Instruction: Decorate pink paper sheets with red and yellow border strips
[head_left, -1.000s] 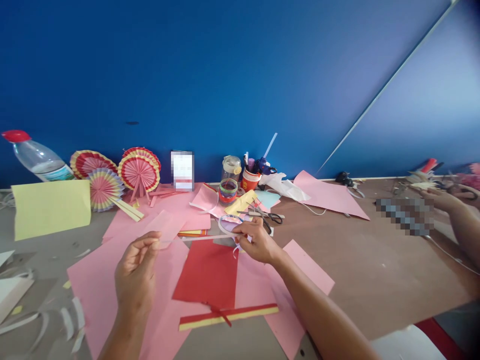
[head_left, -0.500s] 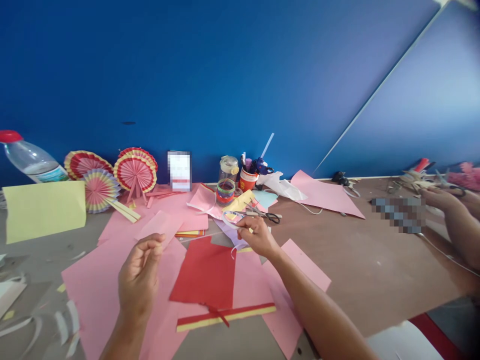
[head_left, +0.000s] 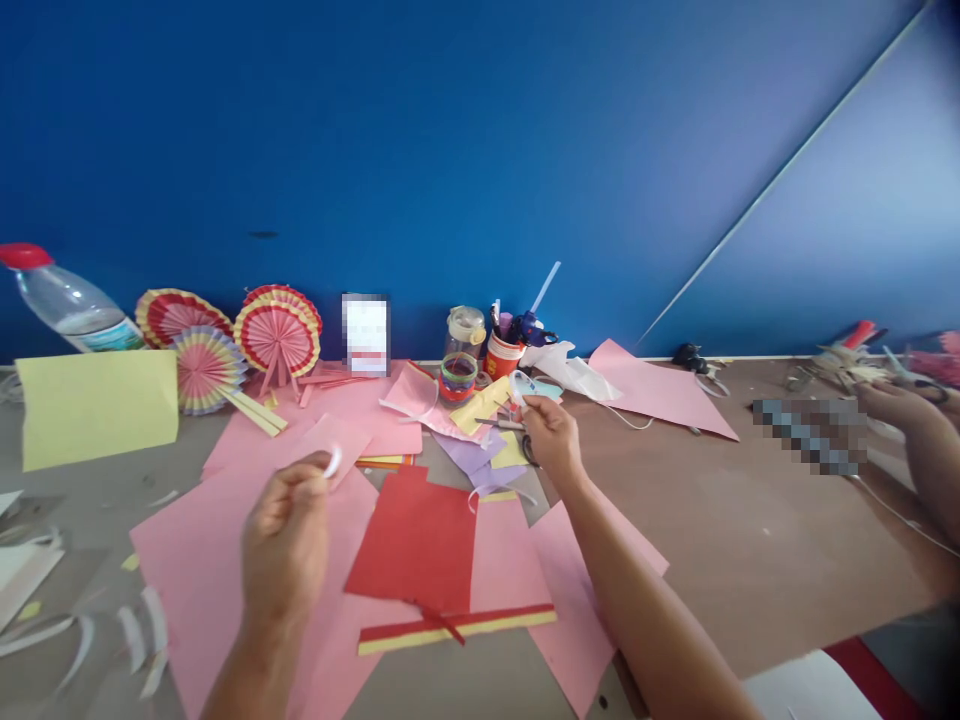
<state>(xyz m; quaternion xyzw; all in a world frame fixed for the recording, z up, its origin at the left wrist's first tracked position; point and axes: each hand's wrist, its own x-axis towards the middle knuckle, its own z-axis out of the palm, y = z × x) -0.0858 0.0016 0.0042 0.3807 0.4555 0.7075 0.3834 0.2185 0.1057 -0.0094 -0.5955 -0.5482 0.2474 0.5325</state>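
Observation:
My left hand (head_left: 289,540) is raised over the pink sheets (head_left: 217,540), fingers pinched on a small curled white strip (head_left: 332,462). My right hand (head_left: 553,435) reaches farther out, closed around a white tape roll (head_left: 520,386) held above scissors (head_left: 517,432) and yellow (head_left: 480,405) and lilac paper (head_left: 469,452). A red sheet (head_left: 420,540) lies between my arms, with a red-and-yellow folded strip (head_left: 457,630) in front of it.
Paper fans (head_left: 277,335), a water bottle (head_left: 67,300), a yellow sheet (head_left: 94,405), a jar with coloured bands (head_left: 460,372) and a red cup of pens (head_left: 501,352) stand along the blue wall. White strip scraps (head_left: 142,630) lie at left. Another person's hands (head_left: 896,410) work at right.
My right hand has moved away and to the right with the tape roll. The long white strip stretched between my hands is gone; my left hand now pinches a short curled piece.

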